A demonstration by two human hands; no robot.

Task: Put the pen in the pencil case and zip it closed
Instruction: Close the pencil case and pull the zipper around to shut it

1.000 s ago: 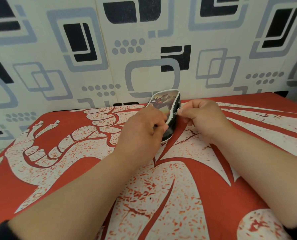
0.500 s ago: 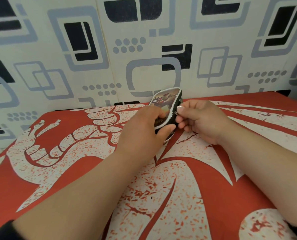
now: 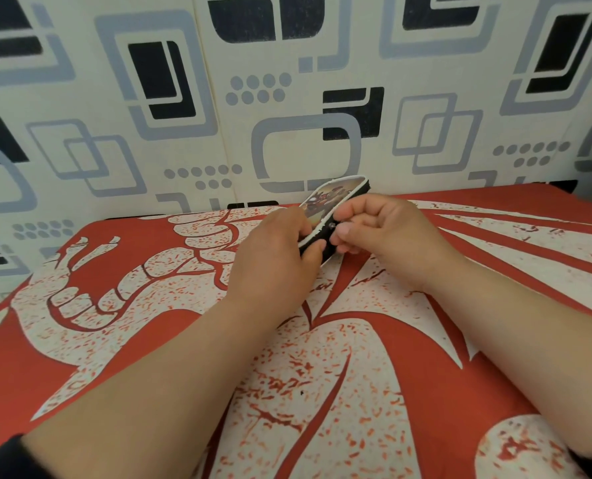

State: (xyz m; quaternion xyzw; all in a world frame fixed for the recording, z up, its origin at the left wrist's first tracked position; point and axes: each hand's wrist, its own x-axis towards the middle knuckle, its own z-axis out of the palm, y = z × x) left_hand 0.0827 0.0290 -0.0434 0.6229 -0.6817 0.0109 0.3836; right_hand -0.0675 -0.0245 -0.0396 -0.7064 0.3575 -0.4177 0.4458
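Red-and-white printed desk (image 3: pixel 374 392) against a patterned wall (image 3: pixel 191 133). Left hand (image 3: pixel 273 257) clamps the case (image 3: pixel 336 198), tilted on edge at centre-far, steadying it. Right hand (image 3: pixel 380 229) pinches the zip pull (image 3: pixel 331 227) to draw it; pen unseen, presumably inside.
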